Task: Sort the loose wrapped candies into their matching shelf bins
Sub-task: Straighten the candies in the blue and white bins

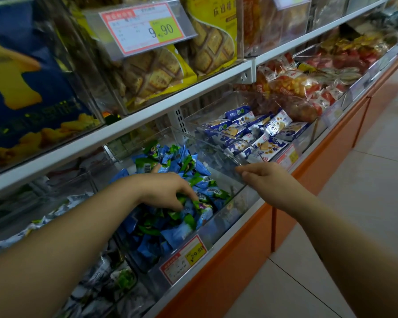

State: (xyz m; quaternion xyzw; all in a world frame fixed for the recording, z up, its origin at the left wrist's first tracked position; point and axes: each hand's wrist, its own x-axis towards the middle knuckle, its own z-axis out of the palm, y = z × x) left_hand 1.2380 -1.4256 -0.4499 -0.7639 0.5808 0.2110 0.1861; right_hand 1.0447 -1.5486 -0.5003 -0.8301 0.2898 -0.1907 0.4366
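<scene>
Two hands at work: left hand (168, 191) grips blue-green candies (189, 171) heaped in their bin (218, 222), right hand (262, 177) pinches the raised clear lid (216, 145); should that pinch slip, the lid likely falls on the left wrist, scattering candies.

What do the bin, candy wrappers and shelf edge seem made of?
The bin: clear rigid plastic, perhaps acrylic; glossy, see-through. The candy wrappers: thin plastic film, shiny, crinkled, printed blue and green. The shelf edge: probably white painted metal; smooth, straight.
</scene>
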